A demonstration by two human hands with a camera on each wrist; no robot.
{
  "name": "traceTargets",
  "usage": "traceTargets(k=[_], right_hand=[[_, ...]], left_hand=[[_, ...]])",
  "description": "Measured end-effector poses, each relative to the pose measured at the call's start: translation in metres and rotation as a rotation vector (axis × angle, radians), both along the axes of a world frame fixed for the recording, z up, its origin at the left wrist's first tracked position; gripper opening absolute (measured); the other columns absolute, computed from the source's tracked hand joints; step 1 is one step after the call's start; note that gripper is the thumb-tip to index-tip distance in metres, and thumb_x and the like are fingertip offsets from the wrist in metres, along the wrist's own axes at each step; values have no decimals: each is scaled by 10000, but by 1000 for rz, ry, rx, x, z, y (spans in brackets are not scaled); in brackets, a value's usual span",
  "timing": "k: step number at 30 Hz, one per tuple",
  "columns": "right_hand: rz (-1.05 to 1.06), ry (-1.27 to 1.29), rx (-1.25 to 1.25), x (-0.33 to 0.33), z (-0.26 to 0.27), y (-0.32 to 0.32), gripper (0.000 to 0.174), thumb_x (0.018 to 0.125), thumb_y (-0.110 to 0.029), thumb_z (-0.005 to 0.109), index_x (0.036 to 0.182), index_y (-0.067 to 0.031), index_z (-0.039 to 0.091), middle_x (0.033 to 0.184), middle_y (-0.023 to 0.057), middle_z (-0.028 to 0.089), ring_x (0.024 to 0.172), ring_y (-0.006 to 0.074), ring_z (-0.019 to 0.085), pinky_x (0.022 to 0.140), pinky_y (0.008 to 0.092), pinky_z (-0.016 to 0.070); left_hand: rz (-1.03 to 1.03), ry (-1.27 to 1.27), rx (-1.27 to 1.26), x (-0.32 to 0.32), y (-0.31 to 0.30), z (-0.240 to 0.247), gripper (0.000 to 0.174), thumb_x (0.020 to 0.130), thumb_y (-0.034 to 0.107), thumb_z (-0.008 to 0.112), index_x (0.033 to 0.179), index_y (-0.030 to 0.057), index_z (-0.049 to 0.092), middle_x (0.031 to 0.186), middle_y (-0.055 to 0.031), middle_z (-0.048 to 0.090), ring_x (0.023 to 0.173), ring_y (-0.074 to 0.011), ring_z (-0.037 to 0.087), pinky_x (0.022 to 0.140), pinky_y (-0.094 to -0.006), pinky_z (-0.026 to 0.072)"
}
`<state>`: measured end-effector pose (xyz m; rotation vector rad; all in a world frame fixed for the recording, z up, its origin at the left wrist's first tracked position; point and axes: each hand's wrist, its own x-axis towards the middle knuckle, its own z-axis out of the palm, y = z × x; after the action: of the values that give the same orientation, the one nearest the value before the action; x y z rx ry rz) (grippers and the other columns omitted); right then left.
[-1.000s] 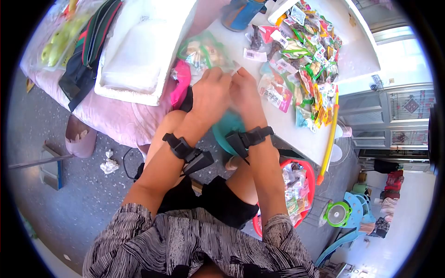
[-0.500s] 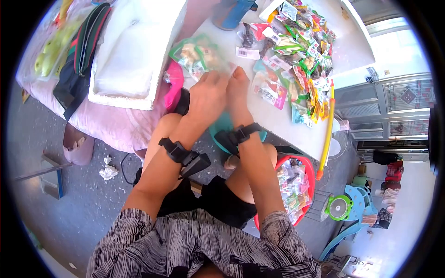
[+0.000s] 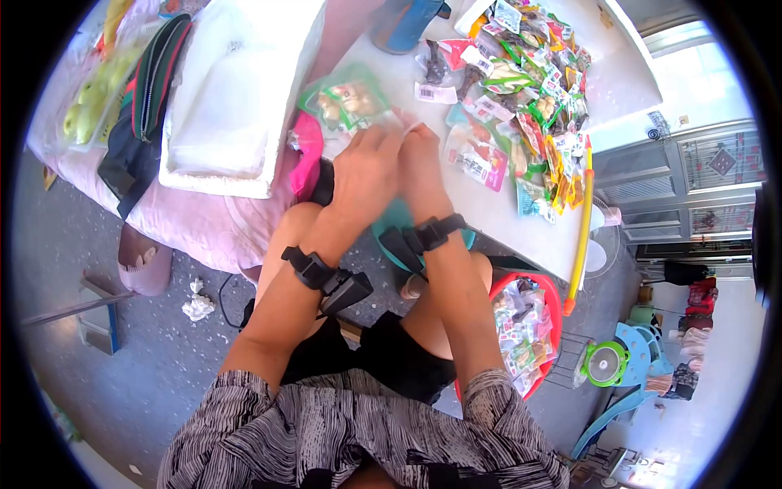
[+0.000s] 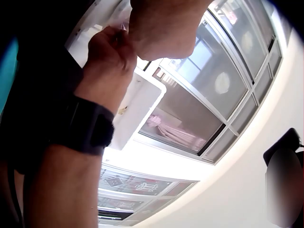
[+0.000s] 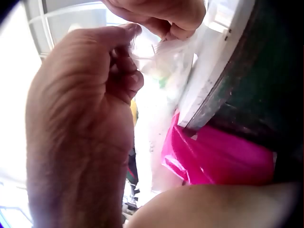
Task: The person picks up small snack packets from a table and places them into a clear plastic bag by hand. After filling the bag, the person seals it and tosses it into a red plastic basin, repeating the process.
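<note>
In the head view the left hand (image 3: 366, 175) and right hand (image 3: 422, 173) are close together over the white table's near edge. Their fingertips pinch thin clear plastic (image 5: 168, 59), best seen in the right wrist view between the right hand (image 5: 83, 99) and the left hand (image 5: 161, 14). Just beyond the fingers is a clear bag with green edges and pale pieces (image 3: 349, 102); whether the pinched plastic belongs to it, I cannot tell. The left wrist view shows the left hand (image 4: 166, 28) beside the right hand (image 4: 110, 57), whose fingertips are bent together.
Many colourful packets (image 3: 533, 98) are heaped on the table at the right, beside a yellow tube (image 3: 578, 236). A white foam box (image 3: 220, 175) and pink plastic (image 3: 307, 151) lie left. Below the table, a red basket (image 3: 557, 326) holds packets. A blue object (image 3: 403, 28) stands beyond.
The head view has shifted a little, moving the table and bag slightly left in it. Both hands remain together at the plastic, and the right hand looks less blurred.
</note>
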<state>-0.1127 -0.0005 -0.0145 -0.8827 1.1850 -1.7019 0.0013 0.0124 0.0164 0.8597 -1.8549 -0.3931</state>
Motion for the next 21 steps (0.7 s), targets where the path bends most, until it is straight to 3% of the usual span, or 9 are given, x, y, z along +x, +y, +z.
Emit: traceTargets(k=[5, 7, 9, 10, 12, 14, 17, 20, 21], right_hand=[[-244, -283, 337, 16, 26, -6, 208, 787, 73, 411, 929, 80, 563, 872, 140, 590, 674, 185, 575, 573, 308, 497], [-137, 781, -69, -15, -24, -6, 184, 779, 69, 428, 890, 78, 575, 809, 114, 587, 623, 187, 570, 534, 301, 484], [-73, 1075, -175, -22, -29, 3, 151, 773, 60, 454, 846, 75, 585, 749, 94, 583, 587, 193, 569, 505, 302, 474], [-78, 838, -71, -12, -7, 17, 130, 771, 53, 471, 821, 72, 589, 721, 86, 582, 577, 198, 571, 496, 307, 470], [-126, 673, 132, -4, 24, 31, 101, 771, 38, 502, 783, 70, 597, 681, 79, 584, 569, 210, 583, 486, 310, 463], [-212, 808, 342, -6, 41, 33, 92, 775, 21, 530, 756, 73, 604, 657, 77, 593, 573, 224, 604, 486, 309, 458], [-307, 887, 402, -15, 53, 37, 114, 778, 10, 551, 811, 98, 617, 721, 113, 633, 636, 219, 643, 495, 302, 471], [-326, 201, 316, 2, 70, 55, 136, 798, 8, 554, 879, 97, 618, 787, 124, 648, 687, 215, 664, 532, 285, 504], [-249, 135, 225, 3, 76, 64, 145, 808, 5, 550, 906, 92, 615, 812, 125, 645, 687, 209, 662, 545, 281, 513]], left_hand=[[-47, 124, 37, 1, -4, 2, 117, 785, -25, 556, 886, 8, 604, 783, -142, 561, 659, -324, 576, 572, -382, 463], [-85, 163, 71, 1, -6, 0, 111, 792, -14, 557, 888, 9, 607, 785, -149, 565, 662, -333, 576, 579, -389, 462], [-140, 204, 121, 2, -5, -1, 117, 789, 15, 563, 896, 18, 611, 804, -163, 572, 708, -370, 574, 609, -426, 464], [-144, 209, 100, 1, -5, 1, 112, 798, -3, 558, 897, 9, 609, 790, -154, 571, 678, -331, 582, 588, -394, 460], [-159, 221, 61, -1, -1, 6, 106, 816, -40, 549, 901, -10, 605, 760, -137, 568, 618, -254, 597, 544, -332, 454], [-241, 200, 96, -4, 2, 8, 103, 815, -40, 547, 897, -17, 604, 760, -138, 570, 628, -256, 603, 552, -330, 460], [-292, 153, 64, -9, 12, 24, 85, 814, -37, 547, 878, -26, 602, 749, -133, 578, 636, -256, 611, 566, -326, 468], [-292, 129, 58, -11, 21, 36, 58, 808, -8, 540, 830, -12, 593, 750, -159, 576, 673, -325, 593, 593, -379, 458], [-287, 128, 67, -11, 21, 39, 54, 805, 5, 536, 810, -3, 589, 754, -173, 574, 691, -360, 582, 604, -407, 452]])
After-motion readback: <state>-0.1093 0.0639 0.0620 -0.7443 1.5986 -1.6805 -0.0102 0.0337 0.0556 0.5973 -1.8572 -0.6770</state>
